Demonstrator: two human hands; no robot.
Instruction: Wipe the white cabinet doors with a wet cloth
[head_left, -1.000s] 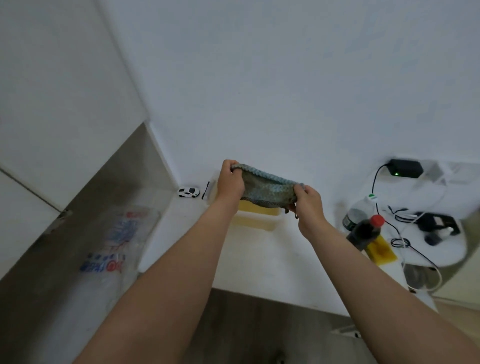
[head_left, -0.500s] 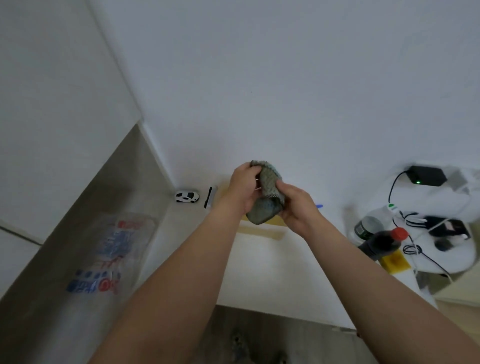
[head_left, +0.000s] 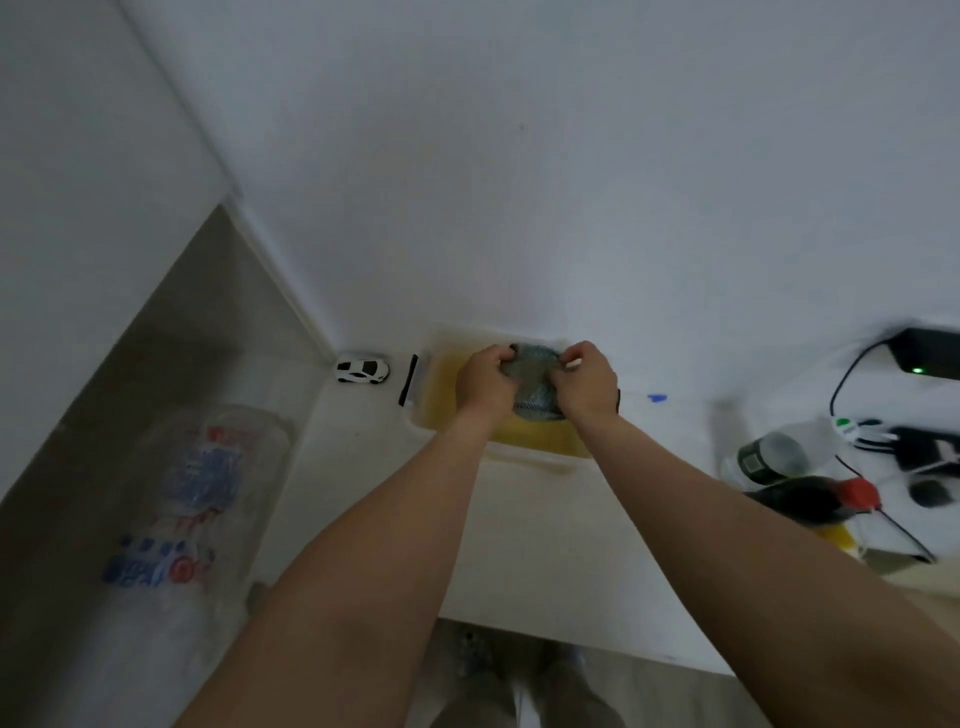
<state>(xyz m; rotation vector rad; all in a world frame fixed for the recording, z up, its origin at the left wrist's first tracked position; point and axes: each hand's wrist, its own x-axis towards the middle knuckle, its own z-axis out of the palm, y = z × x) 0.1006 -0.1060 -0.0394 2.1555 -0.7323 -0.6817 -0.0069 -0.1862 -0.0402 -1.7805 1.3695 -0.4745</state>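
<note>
I have the cloth (head_left: 535, 382) bunched into a tight wad between my two hands, held right over the clear tub (head_left: 441, 387) of yellowish water at about twelve o'clock from me, at the back of the white counter (head_left: 545, 545). I keep it there on purpose, I'd say: whatever I squeeze out should drop back into the tub and not onto the counter.

My left hand (head_left: 485, 382) is curled around the left end of the wad, knuckles up, and my right hand (head_left: 587, 382) grips the right end the same way, fingers wrapped into the fabric. The hands sit close together with only a short stretch of blue-grey weave showing between them, which suits a twist or a hard squeeze. I judge this to be the wringing step, so the cloth goes to the doors damp and not dripping.

The white cabinet door (head_left: 78, 182) stands at around ten o'clock, well apart from my hands and not yet touched by the cloth.

Further out, a small white toy car (head_left: 362, 369) sits at eleven o'clock in the corner, just beside the tub's left end. At two to three o'clock there is a dark bottle with a red cap (head_left: 815, 501), cables and a black charger (head_left: 930, 353) with a green light; I want drips kept away from that side.
</note>
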